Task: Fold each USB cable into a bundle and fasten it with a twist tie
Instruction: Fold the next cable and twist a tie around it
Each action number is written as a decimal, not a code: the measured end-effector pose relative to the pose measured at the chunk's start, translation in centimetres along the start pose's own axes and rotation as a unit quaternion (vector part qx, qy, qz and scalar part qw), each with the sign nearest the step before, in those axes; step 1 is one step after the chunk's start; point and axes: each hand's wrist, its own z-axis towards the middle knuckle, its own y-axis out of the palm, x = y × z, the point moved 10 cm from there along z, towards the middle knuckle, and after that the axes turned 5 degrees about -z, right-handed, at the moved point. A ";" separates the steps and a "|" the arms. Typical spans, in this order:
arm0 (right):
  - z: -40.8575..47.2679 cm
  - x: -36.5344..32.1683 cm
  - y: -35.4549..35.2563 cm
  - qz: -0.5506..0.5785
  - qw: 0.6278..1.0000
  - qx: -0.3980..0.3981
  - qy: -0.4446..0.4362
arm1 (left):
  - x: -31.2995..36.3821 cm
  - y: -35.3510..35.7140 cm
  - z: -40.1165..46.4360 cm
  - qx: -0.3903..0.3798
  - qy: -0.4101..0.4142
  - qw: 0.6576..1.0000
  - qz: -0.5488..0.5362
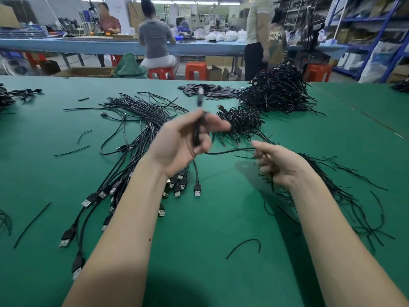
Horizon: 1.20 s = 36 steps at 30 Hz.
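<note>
At a green worktable [221,218], a worker's left hand [183,142] grips a folded USB cable [196,131] upright, fingers and thumb curled round its doubled strands, one plug end [201,96] blurred at the bundle's 12 o'clock. The right hand [276,165], at 3 o'clock from the left, pinches a thin black twist tie [230,151] that reaches toward the bundle; more ties [345,196] seem to trail from under the palm, though the blur makes that uncertain. Loose USB cables [137,134] fan out at 9 o'clock, their plugs nearest the worker. A heap of tied bundles [278,91] sits at 1 o'clock. The cable looks light, limp and springy, likely to unfold if released, so the firm hold belongs mid-bundle, where the tie should wrap. The tie appears wire-stiff, best taken near its end.
</note>
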 end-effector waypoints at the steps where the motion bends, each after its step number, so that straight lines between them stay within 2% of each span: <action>1: 0.0 -0.5 -0.3 0.057 0.998 0.023 -0.010 | -1.3 0.6 0.2 -0.016 -0.041 0.995 0.084; 3: -0.3 -1.9 -0.4 0.118 0.991 0.040 -0.046 | -4.5 1.3 0.6 -0.035 -0.128 0.962 0.237; 5: -1.0 -3.9 0.3 0.103 0.989 0.039 -0.103 | -6.8 0.9 1.1 -0.007 -0.169 0.933 0.316; 8: -2.5 -6.3 3.1 0.072 0.979 -0.033 -0.186 | -6.9 -0.7 2.1 0.110 -0.097 0.930 0.338; 10: -3.5 -6.8 5.4 0.044 0.971 -0.118 -0.206 | -5.3 -2.0 2.0 0.217 -0.008 0.937 0.275; 12: -4.0 -6.1 7.1 -0.028 0.963 -0.174 -0.204 | -4.3 -3.2 1.8 0.276 0.043 0.954 0.104; 15: -3.9 -4.0 8.1 -0.166 0.951 -0.192 -0.176 | -4.4 -2.7 2.2 0.237 0.029 0.968 -0.082; 17: -3.6 -3.0 8.2 -0.199 0.950 -0.189 -0.148 | -4.5 -1.8 2.1 0.221 0.015 0.968 -0.116; 19: -2.9 -2.5 7.7 -0.178 0.963 -0.159 -0.127 | -4.3 -1.6 1.8 0.238 0.017 0.964 -0.117; 21: -2.1 -2.7 6.2 -0.153 0.976 -0.092 -0.125 | -4.4 -1.2 1.9 0.218 0.009 0.966 -0.139; 23: -1.7 -2.9 5.4 -0.124 0.982 -0.078 -0.122 | -4.8 0.1 1.9 0.148 -0.027 0.973 -0.174; 25: -2.0 -3.2 6.0 -0.105 0.979 -0.120 -0.128 | -5.3 1.7 1.7 0.069 -0.073 0.979 -0.179; 26: -2.1 -3.6 5.9 -0.115 0.976 -0.115 -0.142 | -5.6 2.1 1.7 0.050 -0.086 0.981 -0.167; 28: -2.1 -4.3 4.6 -0.148 0.972 -0.041 -0.178 | -5.8 1.5 1.9 0.069 -0.088 0.988 -0.107; 30: -2.2 -5.0 3.7 -0.159 0.965 0.020 -0.210 | -5.3 -0.1 2.2 0.138 -0.045 0.988 0.056; 32: -2.4 -5.6 3.5 -0.170 0.954 0.048 -0.240 | -4.5 -0.8 2.2 0.188 0.003 0.959 0.211; 36: -2.8 -6.3 3.1 -0.110 0.955 0.074 -0.266 | -4.5 0.0 2.1 0.195 0.035 0.922 0.333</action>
